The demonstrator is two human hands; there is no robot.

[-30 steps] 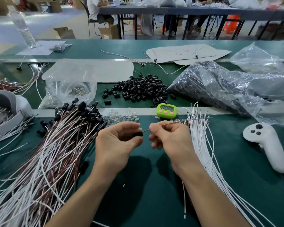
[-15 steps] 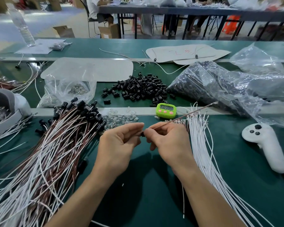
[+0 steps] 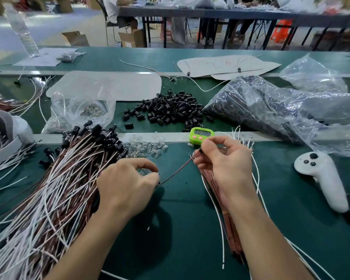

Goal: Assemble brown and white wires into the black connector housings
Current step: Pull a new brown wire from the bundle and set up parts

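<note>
My left hand (image 3: 127, 184) hovers over the green mat with its fingers curled. It pinches a small black connector housing (image 3: 159, 174), which is mostly hidden by the fingertips. A single brown wire (image 3: 176, 171) runs from that housing up and right to my right hand (image 3: 224, 160), which pinches the wire's upper end. Loose black housings (image 3: 170, 110) lie in a pile behind. Beneath my right wrist lie a bundle of brown wires (image 3: 216, 196) and loose white wires (image 3: 256, 178). A big heap of assembled wires (image 3: 55, 190) lies at the left.
A green timer (image 3: 202, 135) and clear bulbs (image 3: 148, 148) sit just behind my hands. Behind them are a plastic bag of black housings (image 3: 261, 110) on the right and a clear bag (image 3: 79, 106) on the left. A white controller (image 3: 323, 178) lies right, a headset (image 3: 6, 134) left.
My hands, close together before, have drawn apart. The right hand moved up and right, the left hand down, and the brown wire now stretches between them.
</note>
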